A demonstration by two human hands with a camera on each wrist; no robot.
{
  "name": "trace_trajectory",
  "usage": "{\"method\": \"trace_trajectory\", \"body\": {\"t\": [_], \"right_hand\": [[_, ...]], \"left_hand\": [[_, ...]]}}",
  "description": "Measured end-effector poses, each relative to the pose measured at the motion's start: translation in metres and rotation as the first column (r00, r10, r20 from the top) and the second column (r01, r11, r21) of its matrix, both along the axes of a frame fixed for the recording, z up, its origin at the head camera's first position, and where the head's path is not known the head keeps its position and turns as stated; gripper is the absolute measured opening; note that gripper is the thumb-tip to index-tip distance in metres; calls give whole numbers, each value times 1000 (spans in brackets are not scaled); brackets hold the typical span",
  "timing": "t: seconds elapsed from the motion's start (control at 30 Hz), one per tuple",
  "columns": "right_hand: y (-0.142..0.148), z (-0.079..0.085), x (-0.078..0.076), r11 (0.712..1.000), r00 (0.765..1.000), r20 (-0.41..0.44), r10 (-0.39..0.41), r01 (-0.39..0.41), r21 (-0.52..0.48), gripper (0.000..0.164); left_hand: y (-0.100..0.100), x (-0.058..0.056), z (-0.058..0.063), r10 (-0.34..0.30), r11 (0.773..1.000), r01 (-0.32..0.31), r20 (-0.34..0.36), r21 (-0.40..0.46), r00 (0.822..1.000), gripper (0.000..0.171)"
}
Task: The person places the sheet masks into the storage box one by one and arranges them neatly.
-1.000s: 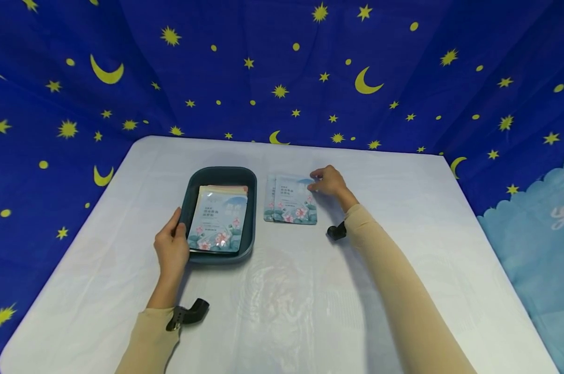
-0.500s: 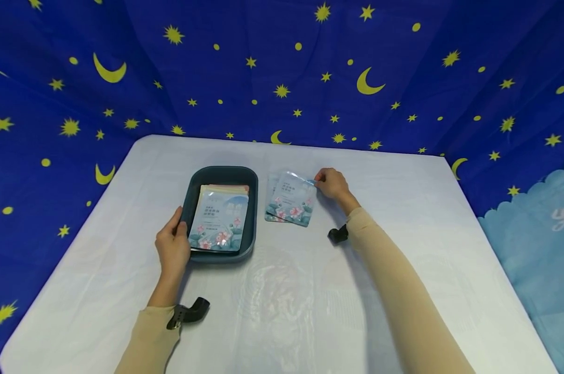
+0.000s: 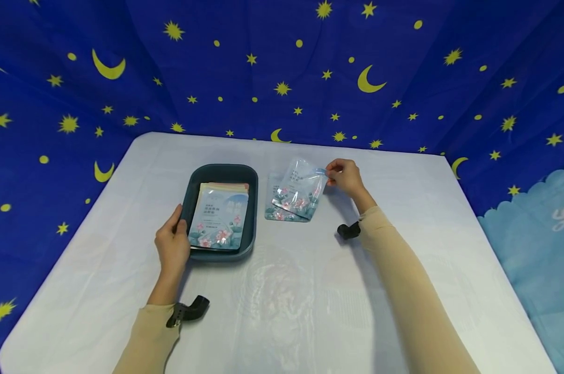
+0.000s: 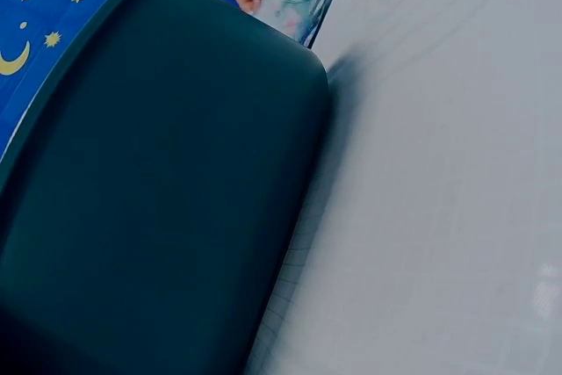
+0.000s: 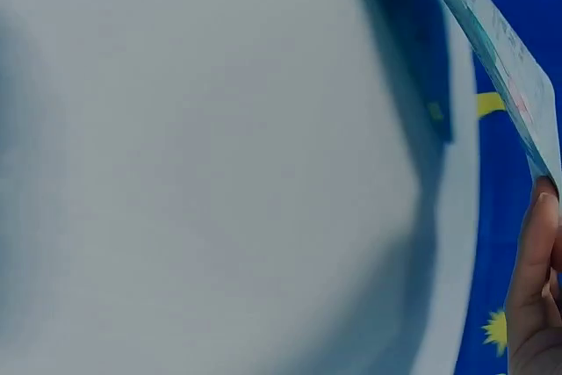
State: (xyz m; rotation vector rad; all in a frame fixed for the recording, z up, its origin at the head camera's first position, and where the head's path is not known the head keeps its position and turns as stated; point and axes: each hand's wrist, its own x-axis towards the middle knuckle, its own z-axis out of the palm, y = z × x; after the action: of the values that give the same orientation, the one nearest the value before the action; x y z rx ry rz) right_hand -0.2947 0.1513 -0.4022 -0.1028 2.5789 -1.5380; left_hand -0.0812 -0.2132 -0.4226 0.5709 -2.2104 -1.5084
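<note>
In the head view my right hand (image 3: 346, 179) pinches the upper right corner of a light-blue sheet mask packet (image 3: 301, 189) with pink flowers. That packet is raised and tilted, overlapping a similar packet (image 3: 273, 212) beneath it. In the right wrist view the held packet (image 5: 500, 59) rises edge-on from thumb and fingers. My left hand (image 3: 173, 243) grips the left side of a dark teal plastic bin (image 3: 255, 223), thumb at the rim. Inside the bin lies a stack of packets, a light-blue flowered one (image 3: 218, 221) on top.
The bin stands on a white-covered table (image 3: 286, 311), left of the loose packets. A blue curtain (image 3: 244, 67) with yellow stars and moons hangs behind and at the sides. A light-blue cloth (image 3: 539, 223) hangs at the right.
My right hand has taken the upper packet by its corner, lifted and turned it, moving right and slightly away. My left hand stays on the bin.
</note>
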Motion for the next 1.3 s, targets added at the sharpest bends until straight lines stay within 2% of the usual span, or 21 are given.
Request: {"method": "trace_trajectory", "body": {"t": [0.1,0.23,0.33,0.4,0.5,0.6,0.8,1.17,1.3], "right_hand": [[-4,11,-1,993,999,2,-47,47,-106,13],[-20,33,0,962,995,15,-103,103,-253,10],[-40,49,6,950,996,-4,-94,89,-299,9],[-56,57,12,954,997,-37,-66,52,-296,8],[-79,62,24,964,994,-107,1,-30,-265,8],[-101,62,35,971,981,-170,89,-123,-206,8],[-137,55,54,956,945,-225,239,-269,-117,6],[-168,42,74,923,904,-193,381,-385,20,5],[-170,41,80,903,871,-239,429,-409,132,11]], "left_hand": [[-1,0,0,3,1000,-3,-1,1,1000,42],[-2,0,-1,8,1000,-8,-1,4,1000,42],[-2,0,-1,12,1000,-12,-1,9,1000,42],[-2,0,-1,12,1000,-12,1,14,1000,42],[-2,0,-2,10,1000,-10,7,15,1000,42],[-2,0,-2,8,1000,-8,12,15,1000,43],[-3,-1,-2,1,1000,-1,16,15,1000,43],[-2,-2,0,7,1000,-7,13,20,1000,42],[-3,-3,0,12,1000,-12,18,20,1000,42]]}}
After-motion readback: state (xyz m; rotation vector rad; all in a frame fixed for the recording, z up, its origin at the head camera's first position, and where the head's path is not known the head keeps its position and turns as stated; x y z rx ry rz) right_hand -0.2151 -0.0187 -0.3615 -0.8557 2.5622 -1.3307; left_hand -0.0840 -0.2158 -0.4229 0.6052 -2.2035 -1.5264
